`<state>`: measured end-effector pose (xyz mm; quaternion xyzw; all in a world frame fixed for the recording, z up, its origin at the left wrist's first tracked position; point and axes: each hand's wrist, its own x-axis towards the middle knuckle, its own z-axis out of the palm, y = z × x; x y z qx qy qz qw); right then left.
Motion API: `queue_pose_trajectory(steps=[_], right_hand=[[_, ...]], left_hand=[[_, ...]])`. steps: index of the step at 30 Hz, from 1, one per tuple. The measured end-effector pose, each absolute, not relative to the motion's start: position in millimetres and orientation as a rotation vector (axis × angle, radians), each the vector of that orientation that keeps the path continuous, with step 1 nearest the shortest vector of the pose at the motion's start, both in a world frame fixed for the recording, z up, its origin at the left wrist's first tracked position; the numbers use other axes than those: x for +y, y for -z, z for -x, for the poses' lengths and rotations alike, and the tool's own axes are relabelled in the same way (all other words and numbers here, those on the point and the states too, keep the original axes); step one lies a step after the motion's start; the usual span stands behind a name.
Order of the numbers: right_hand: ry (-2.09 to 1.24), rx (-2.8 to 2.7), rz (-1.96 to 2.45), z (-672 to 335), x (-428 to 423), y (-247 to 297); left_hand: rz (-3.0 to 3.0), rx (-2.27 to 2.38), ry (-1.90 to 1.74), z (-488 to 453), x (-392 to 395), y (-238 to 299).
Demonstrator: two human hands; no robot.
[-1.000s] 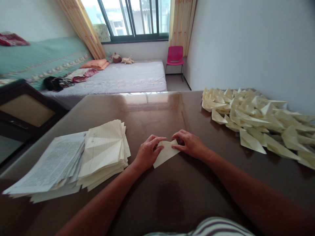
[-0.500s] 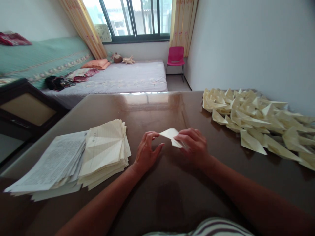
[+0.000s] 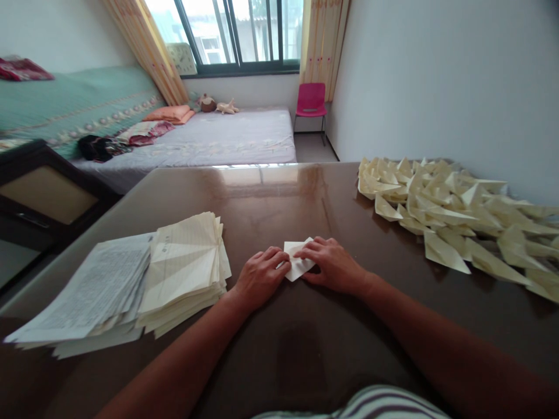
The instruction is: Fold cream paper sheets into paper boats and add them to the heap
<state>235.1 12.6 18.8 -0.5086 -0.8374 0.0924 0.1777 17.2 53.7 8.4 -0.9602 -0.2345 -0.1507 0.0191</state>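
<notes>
A small folded piece of cream paper (image 3: 299, 266) lies on the brown table between my two hands. My left hand (image 3: 263, 273) grips its left edge, thumb and fingers pinched together. From the other side, my right hand (image 3: 334, 265) has its fingers on the paper's upper right part and its thumb near the right edge. The fingers cover part of the folds. To the left, a stack of cream lined sheets (image 3: 181, 262) overlaps a pile of printed white sheets (image 3: 87, 288).
Many folded cream paper boats (image 3: 445, 203) are heaped at the table's right side, by the wall. The glossy brown table (image 3: 262, 203) reflects the window. Beyond it are a bed (image 3: 244, 137), a pink chair (image 3: 311, 100) and a dark cabinet (image 3: 48, 186) at left.
The folded paper has come down from my right hand onto the table and turned, now showing a squarer face. My left hand has closed in on its left edge.
</notes>
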Motion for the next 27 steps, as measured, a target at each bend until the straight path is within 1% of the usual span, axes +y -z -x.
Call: queue_pose_trajectory(steps=[2, 3, 4, 6, 9, 15, 19, 22, 27], right_hand=[[-0.567, -2.202, 1.423, -251.9, 22.5, -18.4], [-0.659, -2.079, 1.471, -260.4, 27.4, -17.7], [-0.664, -1.942, 1.557, -268.3, 31.7, -16.6], [-0.529, -1.809, 1.75, -280.1, 37.5, -13.6], [-0.43, -1.822, 1.875, -284.3, 38.9, -8.2], [-0.428, -1.913, 1.845, -267.4, 33.7, -2.6], [-0.58, -1.906, 1.86, -266.0, 34.4, -3.2], [-0.671, -1.863, 1.743, -267.3, 35.2, -2.0], [-0.615, -1.911, 1.569, -266.8, 34.6, 2.0]], left_hand=[[3.001, -0.706, 0.349, -13.1, 56.9, -8.9], [3.006, -0.699, 0.303, -11.7, 57.5, -9.5], [3.005, -0.695, 0.263, -10.9, 57.3, -10.7], [3.001, -0.695, 0.205, -10.4, 54.8, -14.0], [3.047, -0.715, 0.174, -11.0, 48.9, -19.4], [3.154, -0.771, 0.257, -11.4, 42.5, -23.0], [3.143, -0.818, 0.323, -15.1, 41.7, -21.6], [3.102, -0.857, 0.379, -18.8, 42.4, -18.6], [3.077, -0.85, 0.386, -21.0, 43.8, -15.0]])
